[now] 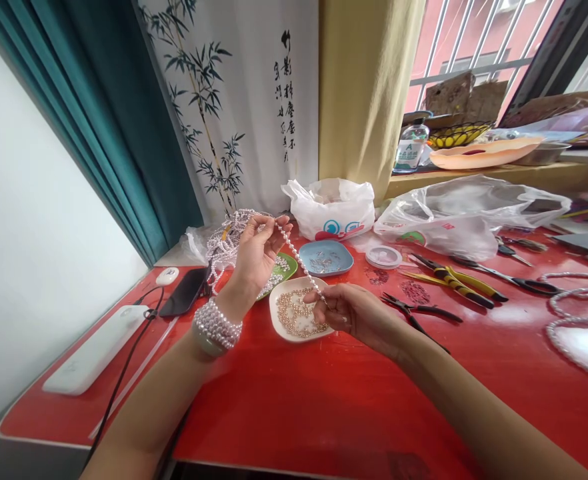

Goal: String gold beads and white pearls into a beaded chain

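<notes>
A strand of pearly beads (299, 259) runs slanting between my two hands above the dishes. My left hand (261, 243) is closed in a pinch on its upper end, and several rows of pearly beads circle that wrist. Lower down, my right hand (347, 310) grips the other end, with its fingers curled over the edge of a white dish (277, 321) of gold beads. Behind my left hand, a green dish (289, 268) with clear and white beads is partly hidden. A blue dish (325, 248) with small pieces stands farther back.
Pliers with yellow handles (461, 283), black pliers (419, 310) and scissors (504, 273) lie to the right. White plastic bags (331, 208) stand at the back. A phone (184, 291), a white power bank (94, 350) and a cable are on the left of the red table (294, 407).
</notes>
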Demonstrator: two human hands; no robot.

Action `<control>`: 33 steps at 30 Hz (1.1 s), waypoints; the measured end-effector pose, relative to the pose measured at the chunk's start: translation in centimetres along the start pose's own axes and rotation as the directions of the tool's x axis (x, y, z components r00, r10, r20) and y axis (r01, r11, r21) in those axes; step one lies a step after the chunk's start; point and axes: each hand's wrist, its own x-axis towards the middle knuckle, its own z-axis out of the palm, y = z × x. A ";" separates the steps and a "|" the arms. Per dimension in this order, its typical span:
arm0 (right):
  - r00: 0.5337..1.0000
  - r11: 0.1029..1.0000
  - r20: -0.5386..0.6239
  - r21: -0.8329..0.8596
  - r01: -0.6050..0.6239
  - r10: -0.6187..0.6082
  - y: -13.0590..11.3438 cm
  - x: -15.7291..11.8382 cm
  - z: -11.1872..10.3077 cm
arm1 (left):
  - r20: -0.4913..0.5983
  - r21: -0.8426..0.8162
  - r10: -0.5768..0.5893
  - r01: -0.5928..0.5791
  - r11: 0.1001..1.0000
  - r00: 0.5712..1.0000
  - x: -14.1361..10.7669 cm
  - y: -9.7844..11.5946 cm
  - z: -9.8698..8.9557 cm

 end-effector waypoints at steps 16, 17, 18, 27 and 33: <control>0.995 0.978 -0.039 -0.196 0.077 -0.086 0.4 0.2 0.3 | -0.009 -0.044 -0.051 0.050 0.998 0.999 0.1 -0.2 0.2; 0.992 0.973 -0.051 -0.210 0.099 -0.112 0.4 0.2 0.3 | -0.010 -0.047 -0.056 0.055 0.997 0.998 0.1 -0.2 0.1; 0.988 0.967 -0.065 -0.224 0.124 -0.142 0.5 0.2 0.3 | -0.013 -0.049 -0.058 0.057 0.997 0.998 0.1 -0.2 0.1; 0.950 0.919 -0.101 -0.304 0.253 -0.295 1.0 0.3 0.4 | -0.043 -0.064 -0.079 0.076 0.995 0.996 0.3 -0.5 -0.1; 0.956 0.918 -0.072 -0.306 0.251 -0.285 1.0 0.6 -0.1 | -0.028 -0.063 -0.101 0.099 0.993 0.994 0.1 -1.0 -0.1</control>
